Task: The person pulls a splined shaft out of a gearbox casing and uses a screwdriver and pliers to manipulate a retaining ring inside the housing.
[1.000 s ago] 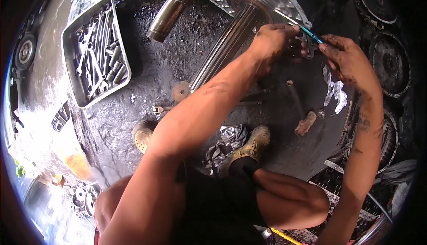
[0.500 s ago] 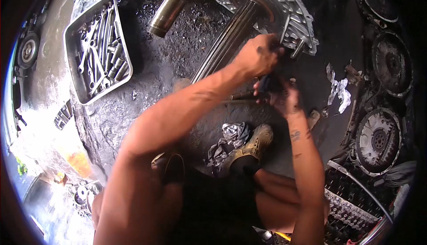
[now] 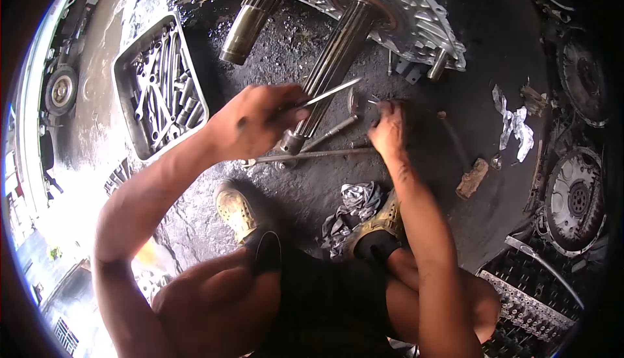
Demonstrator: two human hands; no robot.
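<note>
My left hand is closed around a slim, pale metal rod, which points up and to the right across the splined shaft. My right hand is low over the dark floor, fingers bent together. A thin bright tip shows beside its fingertips, but I cannot make out what it belongs to. The splined shaft juts from a silver gearbox housing, beside a second, thicker shaft. Between my hands, a hammer-like tool and a long bar lie on the floor.
A metal tray of wrenches and sockets stands at left. Crumpled cloth lies by my right shoe. Torn paper, a brown block and round flywheel-like plates are at right, above a perforated engine part.
My hands were close together by the housing with something dark between them. They have parted: the left moved left and down, the right is at the floor. The view has shifted slightly.
</note>
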